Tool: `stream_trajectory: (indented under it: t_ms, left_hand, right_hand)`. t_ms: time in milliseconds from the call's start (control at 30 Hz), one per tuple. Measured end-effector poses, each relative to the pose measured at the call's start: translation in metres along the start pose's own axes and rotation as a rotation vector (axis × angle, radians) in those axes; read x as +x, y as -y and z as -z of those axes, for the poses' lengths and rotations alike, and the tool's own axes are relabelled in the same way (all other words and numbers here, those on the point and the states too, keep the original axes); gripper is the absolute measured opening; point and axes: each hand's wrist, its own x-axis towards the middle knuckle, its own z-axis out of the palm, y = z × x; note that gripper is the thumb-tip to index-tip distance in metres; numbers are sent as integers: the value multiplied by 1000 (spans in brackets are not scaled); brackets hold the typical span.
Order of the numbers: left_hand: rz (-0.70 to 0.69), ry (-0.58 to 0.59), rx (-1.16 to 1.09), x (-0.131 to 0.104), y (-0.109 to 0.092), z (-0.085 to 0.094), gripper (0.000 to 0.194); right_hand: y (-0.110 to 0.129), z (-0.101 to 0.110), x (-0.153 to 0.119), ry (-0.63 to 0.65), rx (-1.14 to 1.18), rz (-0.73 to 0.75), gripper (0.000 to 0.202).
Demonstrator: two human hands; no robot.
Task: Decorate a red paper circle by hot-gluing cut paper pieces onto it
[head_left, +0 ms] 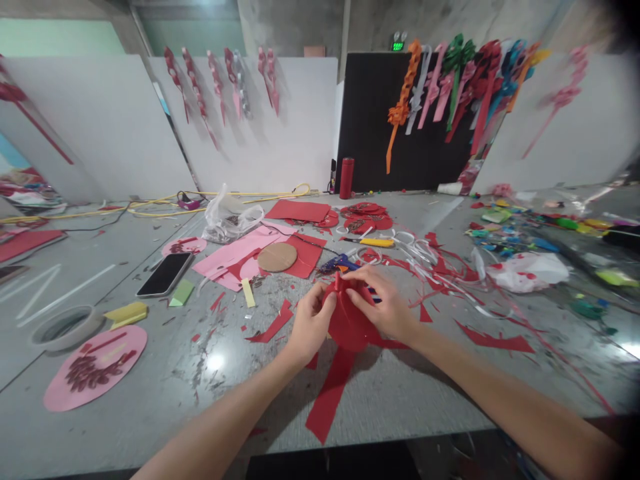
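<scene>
Just above the near part of the table, both hands meet at a round red felt piece (354, 328). My left hand (314, 319) pinches its left edge with thumb and fingers. My right hand (379, 301) has its fingers closed on the upper part, where a small red upright bit shows between the hands. Beneath the piece, a red strip (330, 400) lies on the table toward the front edge. A blue glue gun (341, 263) lies right behind the fingers, partly hidden by them. Beyond it is a yellow utility knife (374, 243).
Left of the hands lie a phone (165, 275), a tape roll (67, 327) and a pink oval with dark red pieces (95, 370). Farther back are a cardboard disc (277, 257), red sheets (299, 211) and a red bottle (347, 179). Scraps and white ribbon (415, 248) spread rightward.
</scene>
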Motion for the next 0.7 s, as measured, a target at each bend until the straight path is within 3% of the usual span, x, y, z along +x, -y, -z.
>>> stream_trajectory:
  t_ms: [100,233,400,467,567,700]
  left_hand:
    - [26,57,-48,5,2,5,35]
    - [53,110,-100,10,7,11,34]
    - [69,-2,-49,12,9,10,32]
    - [91,-42,-25,12,9,9,39]
    - [126,-9,-58,12,12,9,53]
    - [82,-32,-14,15,20,14,53]
  right_hand:
    - [-5,1,1,-28,-76,65,27]
    - [-10,2,3,-45,35,-105,40]
    - [-20,1,5,-35,217,-306,32]
    - [-23,-1,4,-97,210,-314,31]
    - [-26,-2,3,-143,186,-310,31]
    - [-29,-3,3,-81,179,-297,30]
